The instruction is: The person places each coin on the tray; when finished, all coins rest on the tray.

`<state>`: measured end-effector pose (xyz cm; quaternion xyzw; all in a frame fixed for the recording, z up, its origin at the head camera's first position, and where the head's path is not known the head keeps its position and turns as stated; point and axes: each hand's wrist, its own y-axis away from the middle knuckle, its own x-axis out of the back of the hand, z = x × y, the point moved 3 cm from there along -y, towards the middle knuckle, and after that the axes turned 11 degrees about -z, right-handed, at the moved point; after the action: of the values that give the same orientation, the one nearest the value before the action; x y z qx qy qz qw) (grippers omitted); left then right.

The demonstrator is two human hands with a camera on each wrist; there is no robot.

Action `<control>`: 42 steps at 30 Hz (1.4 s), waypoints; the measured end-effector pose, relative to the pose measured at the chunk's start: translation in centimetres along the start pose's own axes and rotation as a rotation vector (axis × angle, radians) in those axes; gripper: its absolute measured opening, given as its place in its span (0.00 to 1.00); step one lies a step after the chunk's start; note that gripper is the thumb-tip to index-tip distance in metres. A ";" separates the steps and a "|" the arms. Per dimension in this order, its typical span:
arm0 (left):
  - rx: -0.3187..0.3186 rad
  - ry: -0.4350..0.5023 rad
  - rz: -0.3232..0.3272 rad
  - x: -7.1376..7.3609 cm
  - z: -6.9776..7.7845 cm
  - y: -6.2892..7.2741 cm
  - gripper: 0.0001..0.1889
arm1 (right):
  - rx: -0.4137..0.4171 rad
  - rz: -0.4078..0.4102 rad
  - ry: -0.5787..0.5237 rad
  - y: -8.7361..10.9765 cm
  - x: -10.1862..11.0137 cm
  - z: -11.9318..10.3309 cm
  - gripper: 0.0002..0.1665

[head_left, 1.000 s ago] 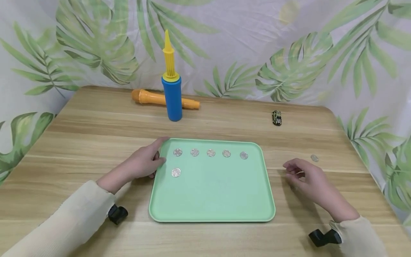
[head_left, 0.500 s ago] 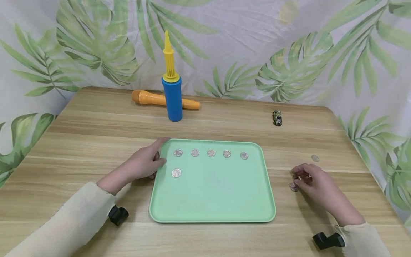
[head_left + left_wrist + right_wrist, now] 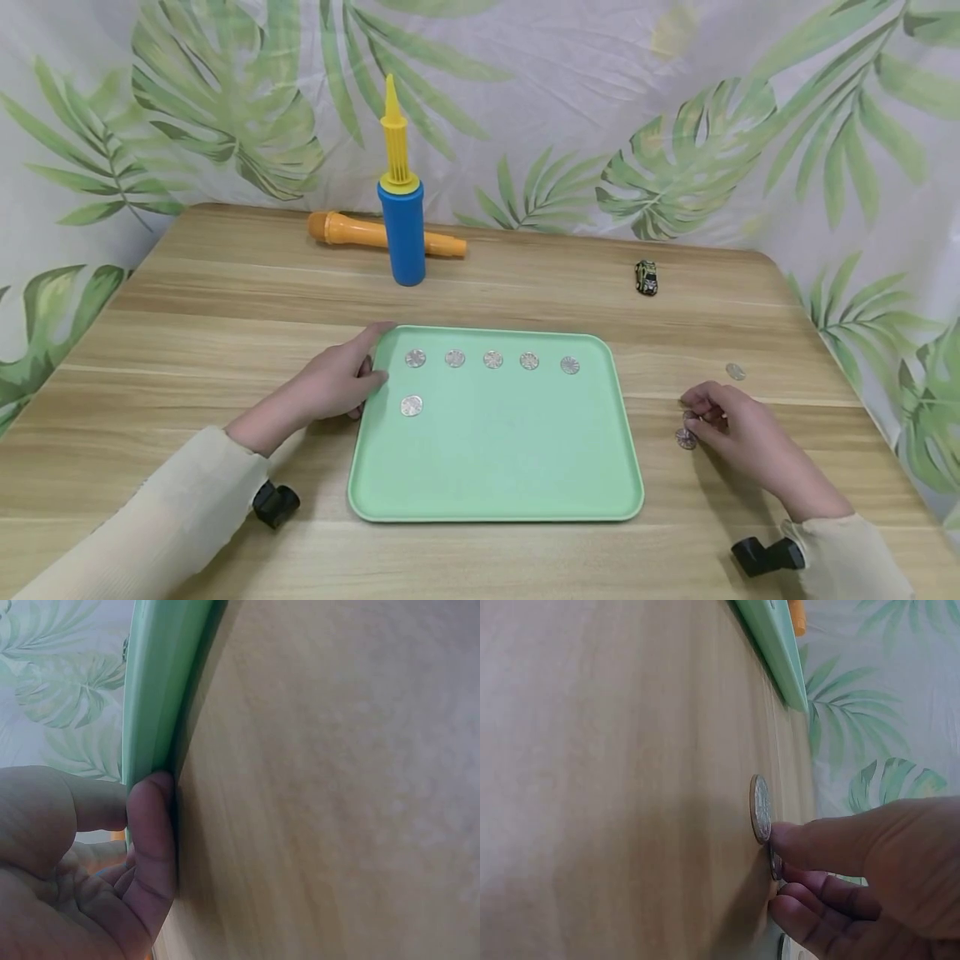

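My left hand [image 3: 333, 383] grips the left edge of a light green tray [image 3: 517, 458], thumb over the rim and curled fingers against its outer side in the left wrist view. Silver coins lie on the tray: several in a row along the far side, and one coin [image 3: 411, 406] below the leftmost. Right of the tray, my right hand [image 3: 738, 433] is down at the table over two coins. A coin [image 3: 775, 862] sits between its thumb and fingers, pinched and partly hidden. Another coin [image 3: 760, 808] lies flat beside the thumb tip.
One more coin [image 3: 736, 372] lies beyond the right hand. A small toy car [image 3: 647, 277] stands at the back right. Behind the tray, a blue and yellow hand pump [image 3: 406, 233] stands upright before an orange toy microphone [image 3: 352, 229]. A leaf-patterned curtain [image 3: 555, 108] hangs behind the table.
My right hand has moved right and toward me, down onto the coins beside the tray, and has stayed there since the middle frame. The left hand keeps its place on the tray.
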<state>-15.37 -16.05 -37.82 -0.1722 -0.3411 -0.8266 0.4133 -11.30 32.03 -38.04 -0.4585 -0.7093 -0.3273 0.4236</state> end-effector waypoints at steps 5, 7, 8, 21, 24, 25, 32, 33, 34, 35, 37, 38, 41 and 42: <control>0.003 -0.001 0.003 0.0 -0.1 0.0 0.37 | 0.000 -0.041 -0.017 -0.3 0.3 0.0 0.12; 0.003 0.001 0.002 0.0 -0.1 0.0 0.37 | -0.014 -0.059 -0.030 -0.4 0.3 0.0 0.13; 0.002 0.001 0.001 0.0 -0.1 0.0 0.37 | -0.023 -0.067 -0.035 -0.4 0.3 0.0 0.13; -0.004 -0.003 0.004 -0.1 -0.2 -0.2 0.37 | -0.028 0.037 -0.076 -1.3 1.1 -1.3 0.08; -0.007 -0.004 0.005 -0.1 -0.2 -0.2 0.37 | -0.013 0.036 -0.116 -2.4 1.1 -2.5 0.07; -0.008 -0.005 0.005 -0.1 -0.2 -0.2 0.37 | -0.013 0.021 -0.135 -2.8 1.0 -2.9 0.07; -0.005 -0.010 0.008 0.0 -0.4 -0.2 0.37 | 0.062 -0.074 -0.244 -6.0 -0.6 -6.5 0.05; -0.004 -0.011 0.008 0.0 -0.4 -0.2 0.37 | 0.081 -0.089 -0.259 -6.5 -0.8 -7.1 0.06; -0.003 -0.010 0.008 0.0 -0.4 -0.2 0.37 | 0.101 -0.103 -0.274 -6.9 -1.1 -7.7 0.06; -0.003 -0.010 0.008 0.0 -0.5 -0.2 0.37 | 0.116 -0.120 -0.289 -7.4 -1.4 -8.4 0.06; 0.001 -0.010 0.008 -0.1 -0.5 -0.3 0.37 | 0.146 -0.155 -0.315 -8.2 -2.0 -9.8 0.06; 0.003 -0.009 0.008 -0.1 -0.5 -0.2 0.37 | 0.161 -0.170 -0.330 -8.6 -2.3 -10.5 0.06; 0.006 -0.010 0.008 -0.1 -0.6 -0.2 0.37 | 0.205 -0.219 -0.368 -9.7 -3.2 -12.5 0.06; 0.003 -0.011 0.009 -0.1 -0.5 -0.2 0.37 | 0.218 -0.235 -0.374 -10.1 -3.5 -13.1 0.06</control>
<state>-15.50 -16.26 -38.35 -0.1777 -0.3440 -0.8232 0.4151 -15.95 15.84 -36.35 -0.3772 -0.8550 -0.2053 0.2908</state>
